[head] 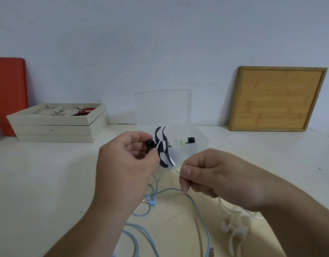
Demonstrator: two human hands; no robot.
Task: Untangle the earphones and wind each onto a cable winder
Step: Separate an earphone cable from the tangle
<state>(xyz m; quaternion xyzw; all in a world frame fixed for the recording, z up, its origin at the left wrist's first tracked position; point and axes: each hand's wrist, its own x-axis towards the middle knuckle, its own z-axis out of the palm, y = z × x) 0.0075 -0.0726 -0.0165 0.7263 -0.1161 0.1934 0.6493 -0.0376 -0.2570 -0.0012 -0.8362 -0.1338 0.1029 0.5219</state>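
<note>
My left hand (126,160) grips a black cable winder (160,145) raised above the table, with white cable wrapped round its middle. My right hand (211,179) pinches the white earphone cable (176,170) just below and to the right of the winder, thumb on top. A light blue earphone cable (197,204) lies loose on the white table (39,182) under both hands, its plug (150,201) near my left wrist. A white cable winder (236,229) rests on the table below my right wrist.
An open clear plastic box (197,140) with small items stands behind the hands. Stacked beige trays (54,127) with beads sit at the back left beside a red board (7,93). A wooden tray (276,99) leans on the wall at the right.
</note>
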